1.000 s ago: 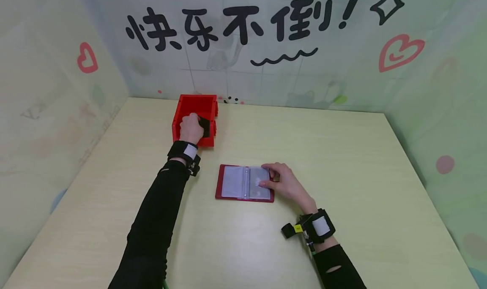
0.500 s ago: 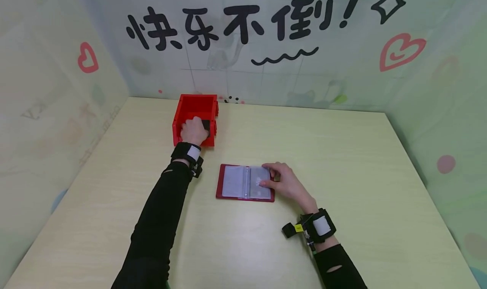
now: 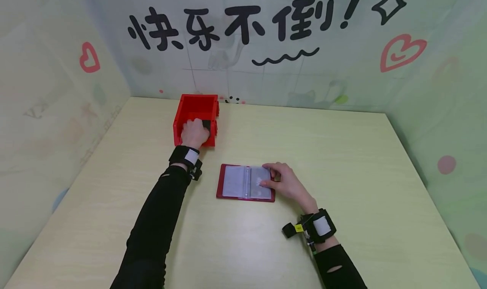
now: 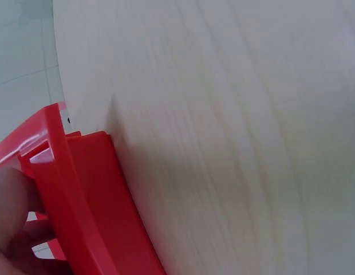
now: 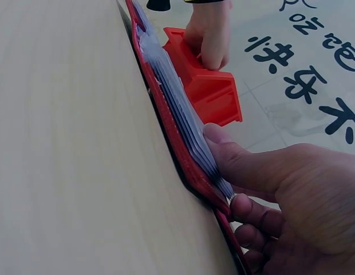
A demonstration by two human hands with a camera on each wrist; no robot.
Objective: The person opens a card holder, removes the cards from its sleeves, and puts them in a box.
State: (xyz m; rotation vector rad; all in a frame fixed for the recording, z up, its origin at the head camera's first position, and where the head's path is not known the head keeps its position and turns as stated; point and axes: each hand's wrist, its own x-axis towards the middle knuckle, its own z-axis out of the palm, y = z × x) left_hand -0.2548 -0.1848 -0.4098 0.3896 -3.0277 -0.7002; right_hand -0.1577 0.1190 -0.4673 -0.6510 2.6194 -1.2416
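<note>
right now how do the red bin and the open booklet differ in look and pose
The red bin is bright red all over; the open booklet has a darker red cover and pale pages. The red bin is a deep, hollow box, while the open booklet lies spread and far flatter. The red bin stands near the far edge of the table; the open booklet lies nearer the head camera. Both rest on the table.

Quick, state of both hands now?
Left hand: inside the red bin; grip hidden, cannot tell.
Right hand: pinching the open red card holder by its right edge.
</note>
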